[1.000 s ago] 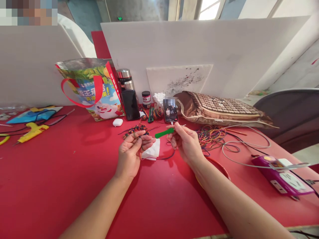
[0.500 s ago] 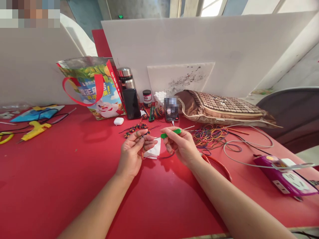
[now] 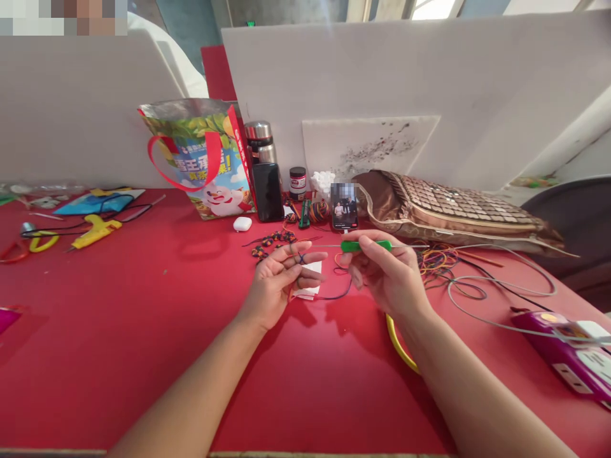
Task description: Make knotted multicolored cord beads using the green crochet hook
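Both hands are up over the red table [image 3: 143,331], close together near its middle. The left hand [image 3: 279,283] has its fingers curled in loosely, pinching a thin dark cord [image 3: 329,296] between thumb and fingertips; a small loop of that cord shows at the fingertips, and the rest droops down in a curve toward the right hand. Just under the left fingers lies a small white paper [image 3: 309,289], flat on the table.

The right hand [image 3: 389,277] grips a green-handled hook tool [image 3: 365,245], thumb and forefinger clamped on the handle. The tool lies level, its thin metal tip pointing left toward the left hand's fingers, and a thin shaft sticks out on the right side too. The tip is near the cord loop; whether it touches I cannot tell.

Just beyond the left hand sits a string of knotted beads [image 3: 272,242] in dark, orange and green. To the right of the right hand, a tangle of coloured elastic bands [image 3: 442,261] spreads out, with a grey cable [image 3: 501,299] looping past it to a purple power strip [image 3: 568,350] at the right edge. A yellow ring [image 3: 398,343] peeks out from under the right forearm.

Along the back: a printed shopping bag [image 3: 205,165] with red handles, a steel flask [image 3: 260,140], a dark phone [image 3: 267,191] leaning upright, a small jar [image 3: 298,181], a second phone [image 3: 344,207] with its screen lit, and a brown beaded cushion [image 3: 453,207]. A white earbud case [image 3: 242,223] rests in front of the bag. Far left, a yellow glue gun [image 3: 93,230].
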Demonstrator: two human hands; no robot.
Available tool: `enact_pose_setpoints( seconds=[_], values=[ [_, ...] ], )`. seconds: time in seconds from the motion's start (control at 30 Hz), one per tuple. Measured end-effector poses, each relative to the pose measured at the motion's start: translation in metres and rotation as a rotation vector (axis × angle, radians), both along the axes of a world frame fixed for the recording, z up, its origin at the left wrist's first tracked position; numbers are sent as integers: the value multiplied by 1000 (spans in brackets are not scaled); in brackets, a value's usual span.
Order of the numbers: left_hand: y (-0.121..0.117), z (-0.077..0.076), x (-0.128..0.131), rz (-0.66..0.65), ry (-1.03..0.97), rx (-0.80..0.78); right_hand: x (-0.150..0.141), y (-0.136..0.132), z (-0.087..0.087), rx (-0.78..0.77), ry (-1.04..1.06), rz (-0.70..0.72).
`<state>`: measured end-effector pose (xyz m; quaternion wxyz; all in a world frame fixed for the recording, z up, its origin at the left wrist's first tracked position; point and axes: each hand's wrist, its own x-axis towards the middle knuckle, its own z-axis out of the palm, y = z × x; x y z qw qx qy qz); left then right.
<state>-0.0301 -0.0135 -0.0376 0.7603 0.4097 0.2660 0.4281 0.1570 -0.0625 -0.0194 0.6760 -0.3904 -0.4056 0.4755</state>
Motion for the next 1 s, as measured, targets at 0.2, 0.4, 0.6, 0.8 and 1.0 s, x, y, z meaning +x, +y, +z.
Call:
enact_pose_setpoints(
  seconds=[0.2, 0.4, 0.6, 0.8, 1.0],
  values=[
    [0, -5, -2, -71, -27, -15, -4, -4, 15, 21, -62, 79],
    [-1, -5, -2, -120, -57, -27, 1, -2, -6, 36, -156, 22],
    [-1, -5, -2, -138, -36, -51, 7, -7, -20, 57, -238, -12],
    [0, -4, -2, -149, -35, -179, 8, -5, -20, 68, -288, -5],
    [4, -5, 5, 82, -141, -261, -2, -8, -23, 124, -289, -12]
  ],
)
